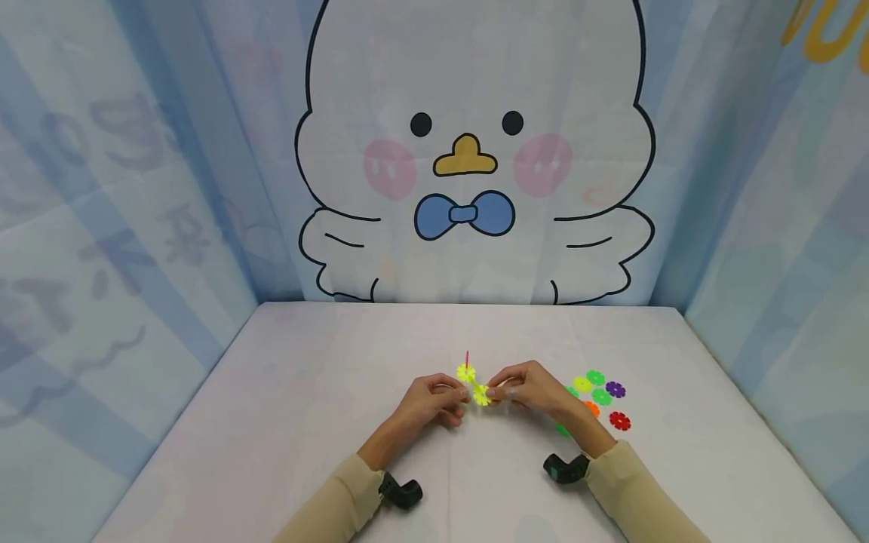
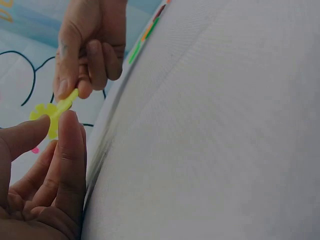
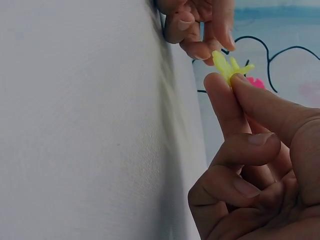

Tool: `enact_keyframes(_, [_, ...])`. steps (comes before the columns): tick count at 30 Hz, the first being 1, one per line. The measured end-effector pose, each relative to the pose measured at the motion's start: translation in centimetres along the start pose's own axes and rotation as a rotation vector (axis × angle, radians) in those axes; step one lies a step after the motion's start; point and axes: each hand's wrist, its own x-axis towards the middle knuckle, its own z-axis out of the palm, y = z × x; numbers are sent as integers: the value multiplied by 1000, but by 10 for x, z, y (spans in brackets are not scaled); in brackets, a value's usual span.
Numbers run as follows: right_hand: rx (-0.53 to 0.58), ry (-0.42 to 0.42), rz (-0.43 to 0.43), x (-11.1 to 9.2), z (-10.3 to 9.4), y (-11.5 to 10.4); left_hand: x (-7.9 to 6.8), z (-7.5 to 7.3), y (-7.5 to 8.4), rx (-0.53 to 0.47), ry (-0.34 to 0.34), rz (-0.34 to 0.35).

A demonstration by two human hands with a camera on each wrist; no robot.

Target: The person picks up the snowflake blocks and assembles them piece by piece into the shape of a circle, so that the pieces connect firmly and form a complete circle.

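Note:
Over the middle of the table, my right hand [image 1: 526,386] pinches a small cluster of yellow snowflake building discs [image 1: 482,395] between thumb and fingers. A pink disc [image 1: 467,358], seen edge-on in the head view, stands at the far end of the cluster. My left hand [image 1: 429,400] is just left of the cluster, thumb and index fingertips apart and close to a yellow disc. The right wrist view shows the yellow discs [image 3: 227,67] in the right fingertips, with a narrow gap to the left hand's fingers [image 3: 222,22]. The pinched edges are hidden.
Several loose snowflake discs lie right of my right hand, among them a purple disc [image 1: 615,389], a red disc [image 1: 620,421] and a green disc [image 1: 601,397]. My right forearm partly covers some. A printed cloth backdrop [image 1: 468,264] rises behind the white table [image 1: 339,339].

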Motion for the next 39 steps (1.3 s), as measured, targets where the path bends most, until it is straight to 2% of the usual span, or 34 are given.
enact_keyframes(5, [9, -12, -1, 0, 6, -5, -2, 3, 1, 76, -46, 3])
enact_keyframes(13, [7, -49, 1, 0, 16, -3, -4, 3, 1, 114, -53, -26])
enact_keyframes(20, [-14, -50, -21, -2, 11, -6, -4, 4, 1, 132, -3, -7])
enact_keyframes(24, [-88, -1, -26, -3, -2, -8, -3, 4, 2, 133, 10, -23])
enact_keyframes(29, [-175, 37, 10, -6, -28, -5, -3, 2, 2, 137, 12, -35])
enact_keyframes(34, [-273, 79, 60, -18, -59, 2, -2, 2, 2, 147, 4, -40])
enact_keyframes(39, [-371, 168, 90, -32, -87, 10, -3, 3, 3, 151, 11, -47])
